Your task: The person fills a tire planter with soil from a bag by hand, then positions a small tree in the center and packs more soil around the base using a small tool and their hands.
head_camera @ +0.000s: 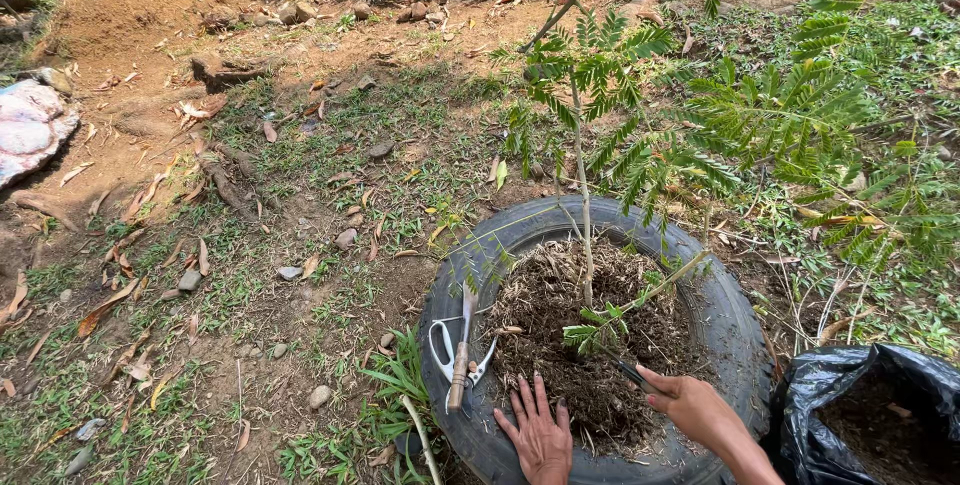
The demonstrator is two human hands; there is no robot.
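A black tyre (pixel 520 230) lies flat on the ground as a planter, filled with dark mulch (pixel 570 330). A young sapling (pixel 582 195) with feathery green leaves grows from its middle. My left hand (pixel 540 437) rests palm down, fingers spread, on the mulch at the tyre's near edge. My right hand (pixel 690 403) is closed around a thin dark tool (pixel 632 375) whose tip points into the mulch near a low green shoot (pixel 600 330). On the tyre's left rim lie white-handled scissors (pixel 445 350) and a wooden-handled tool (pixel 460 365).
A black plastic bag (pixel 870 410) holding dark soil stands open at the right of the tyre. Patchy grass, dry leaves and small stones cover the ground on the left. A pale sack (pixel 30 125) lies at the far left. Fern-like foliage (pixel 800 115) spreads on the right.
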